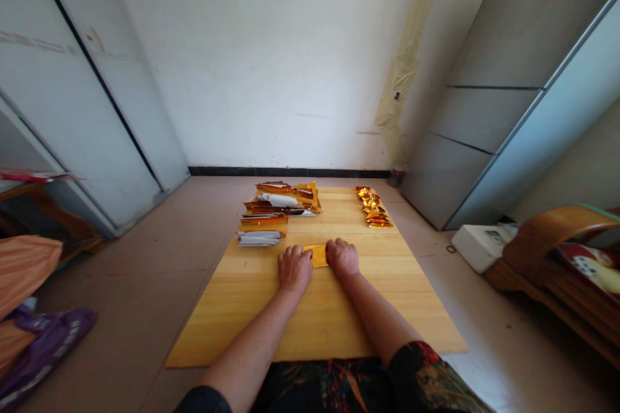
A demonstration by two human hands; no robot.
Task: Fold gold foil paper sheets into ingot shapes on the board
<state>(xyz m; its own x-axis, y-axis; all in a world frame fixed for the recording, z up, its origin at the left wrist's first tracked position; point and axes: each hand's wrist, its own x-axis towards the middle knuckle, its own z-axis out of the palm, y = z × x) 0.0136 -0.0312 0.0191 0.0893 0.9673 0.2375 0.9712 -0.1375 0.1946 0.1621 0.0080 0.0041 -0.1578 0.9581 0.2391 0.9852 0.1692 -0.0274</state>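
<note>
The left hand (pixel 295 268) and the right hand (pixel 342 257), fingers curled, grip opposite ends of a flat, rectangular, golden foil packet (pixel 318 257). The packet lies level between them, low over a pale yellow wooden worktop (pixel 329 316), near its middle; whether it touches the wood I cannot tell. Beyond the left hand, toward the far left of the worktop, sits a loose, overlapping pile of shiny golden-brown foil wrappers (pixel 283 200), with a bundle of flat whitish strips (pixel 259 239) at its near end. Near the far right edge, well apart from that pile, small crinkled shiny gold packets (pixel 372 210) lie in a close, overlapping row running away from the person.
</note>
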